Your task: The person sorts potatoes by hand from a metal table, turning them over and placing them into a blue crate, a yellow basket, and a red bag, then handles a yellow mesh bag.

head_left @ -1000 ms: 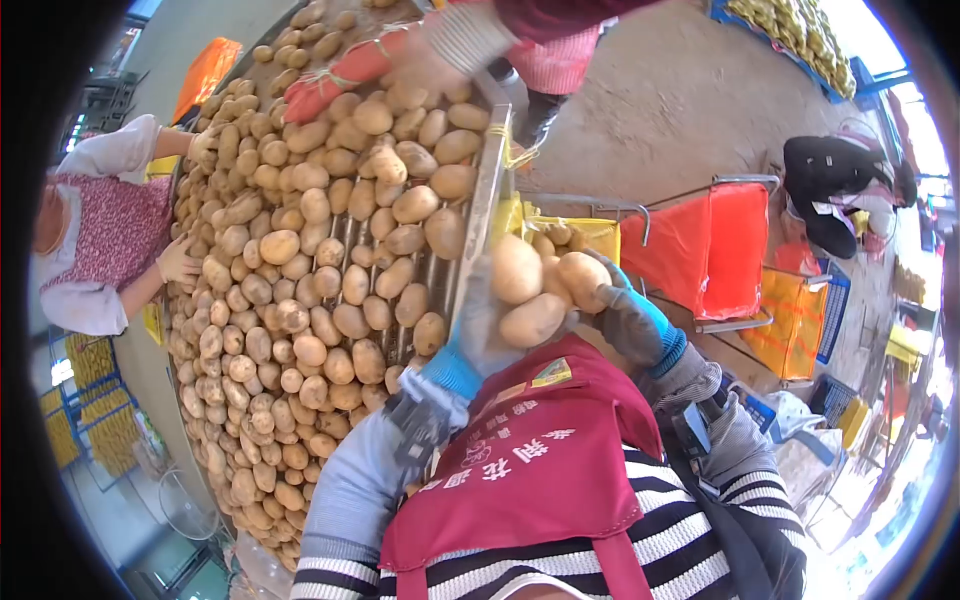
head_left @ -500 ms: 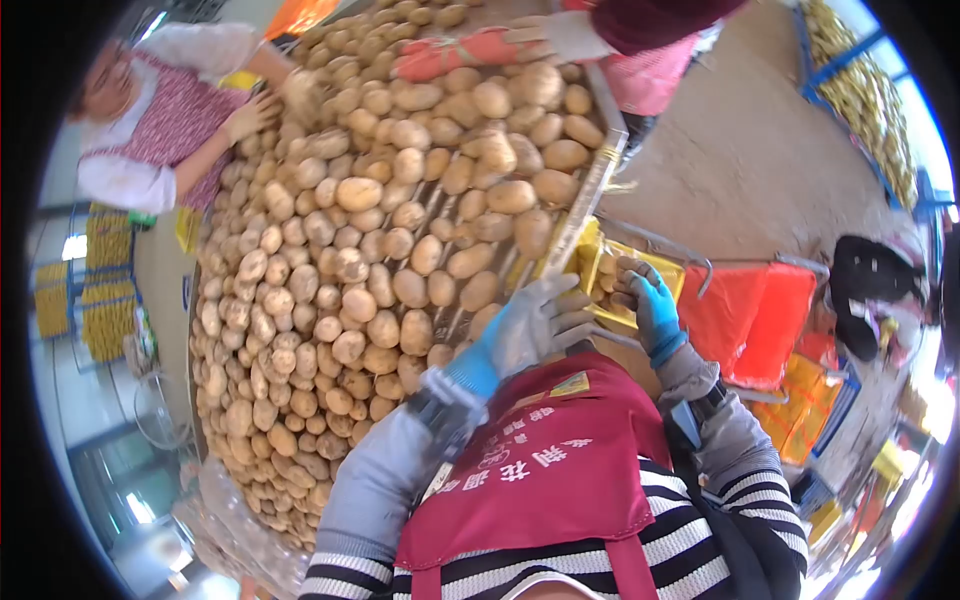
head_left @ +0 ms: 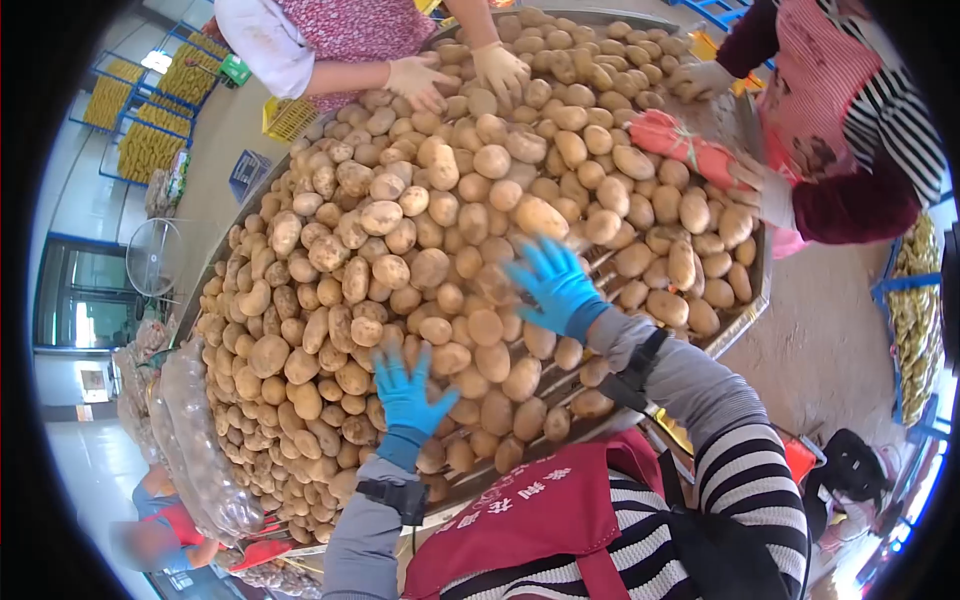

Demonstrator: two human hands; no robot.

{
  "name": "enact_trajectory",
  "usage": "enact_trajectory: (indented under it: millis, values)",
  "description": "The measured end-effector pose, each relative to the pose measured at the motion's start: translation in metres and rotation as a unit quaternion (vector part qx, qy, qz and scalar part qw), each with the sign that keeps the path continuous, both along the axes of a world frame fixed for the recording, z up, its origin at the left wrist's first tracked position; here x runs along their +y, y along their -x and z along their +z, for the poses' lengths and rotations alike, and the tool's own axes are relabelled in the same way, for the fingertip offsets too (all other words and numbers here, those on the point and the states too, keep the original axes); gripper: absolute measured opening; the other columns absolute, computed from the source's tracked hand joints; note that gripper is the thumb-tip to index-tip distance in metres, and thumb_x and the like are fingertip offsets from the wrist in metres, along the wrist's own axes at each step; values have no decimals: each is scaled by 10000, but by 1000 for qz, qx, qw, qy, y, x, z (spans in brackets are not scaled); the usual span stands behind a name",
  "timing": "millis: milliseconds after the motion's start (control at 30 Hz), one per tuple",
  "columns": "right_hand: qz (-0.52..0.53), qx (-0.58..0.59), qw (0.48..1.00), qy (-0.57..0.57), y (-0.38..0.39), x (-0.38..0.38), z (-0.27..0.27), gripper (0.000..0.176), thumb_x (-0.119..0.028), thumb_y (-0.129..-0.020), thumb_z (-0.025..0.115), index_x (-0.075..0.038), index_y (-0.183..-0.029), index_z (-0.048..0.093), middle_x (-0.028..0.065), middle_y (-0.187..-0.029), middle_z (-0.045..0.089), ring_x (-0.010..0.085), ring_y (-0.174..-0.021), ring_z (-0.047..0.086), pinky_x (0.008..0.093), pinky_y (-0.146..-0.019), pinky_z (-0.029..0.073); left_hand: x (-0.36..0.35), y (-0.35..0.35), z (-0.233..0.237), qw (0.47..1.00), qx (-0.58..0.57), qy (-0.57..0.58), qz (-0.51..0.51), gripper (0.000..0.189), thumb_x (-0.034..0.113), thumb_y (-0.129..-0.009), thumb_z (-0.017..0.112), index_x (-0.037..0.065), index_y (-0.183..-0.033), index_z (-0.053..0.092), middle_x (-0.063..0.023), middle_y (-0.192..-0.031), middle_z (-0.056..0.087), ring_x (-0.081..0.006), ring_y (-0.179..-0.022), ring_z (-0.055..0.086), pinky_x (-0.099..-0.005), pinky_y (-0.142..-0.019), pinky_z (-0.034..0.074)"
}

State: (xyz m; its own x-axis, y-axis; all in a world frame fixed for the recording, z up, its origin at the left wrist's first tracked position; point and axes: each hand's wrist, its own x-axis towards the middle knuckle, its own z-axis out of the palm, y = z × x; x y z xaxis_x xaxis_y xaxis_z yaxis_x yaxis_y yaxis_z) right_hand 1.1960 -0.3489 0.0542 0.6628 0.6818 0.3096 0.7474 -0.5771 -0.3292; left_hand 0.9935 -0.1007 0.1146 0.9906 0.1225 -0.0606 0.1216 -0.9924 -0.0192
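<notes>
A big heap of tan potatoes (head_left: 430, 250) covers a metal roller table (head_left: 735, 325). My left hand (head_left: 405, 390), in a blue glove, is spread flat over potatoes at the near edge, fingers apart, holding nothing. My right hand (head_left: 553, 285), also in a blue glove, reaches farther in with fingers spread over the potatoes, slightly blurred, nothing gripped. I wear a red apron (head_left: 540, 510) and striped sleeves.
Across the table a person's gloved hands (head_left: 460, 75) rest on potatoes. At right another person (head_left: 850, 150) handles a red mesh bag (head_left: 680, 145). Clear bags (head_left: 195, 440) hang at the left edge. Yellow stacked crates (head_left: 150, 130) stand far left.
I have turned from the yellow bin at the right back to the table. The potatoes I held a second ago are gone; both hands now spread empty over the heap.
</notes>
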Motion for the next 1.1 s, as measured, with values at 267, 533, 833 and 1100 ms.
enact_trajectory:
  millis: [267,533,833,1100]
  values:
    - [-87,-51,994,50,-97,-7,1,673,-384,-759,703,-250,-1377,475,121,-1334,492,336,-1262,452,452,-948,436,-45,-84,-32,977,-32,203,-59,1029,506,-707,760,176,-1525,230,-326,-1519,148,-552,-1384,164,-612,-1121,216]
    - [-182,490,774,-358,-139,8,17,428,-281,-966,575,-67,-1332,516,77,-1185,605,175,-998,602,314,-884,479,-78,-150,-71,959,-29,283,5,1106,474,-743,759,58,-1527,99,-348,-1504,109,-525,-1397,116,-573,-1145,158]
    - [117,290,940,-135,-87,28,78,629,-144,-802,675,-94,-1390,455,188,-1356,480,359,-1222,483,420,-1005,420,-52,-164,0,353,-29,922,158,572,359,-989,516,169,-1480,292,-109,-1357,476,-303,-1176,542,-451,-1029,436]
    - [-162,119,977,76,-219,54,6,736,-329,-773,723,-107,-1413,434,208,-1329,519,384,-1192,526,433,-986,454,-25,-145,6,52,5,983,173,463,450,-989,469,156,-1347,474,-167,-1268,573,-402,-1245,497,-632,-1098,323]
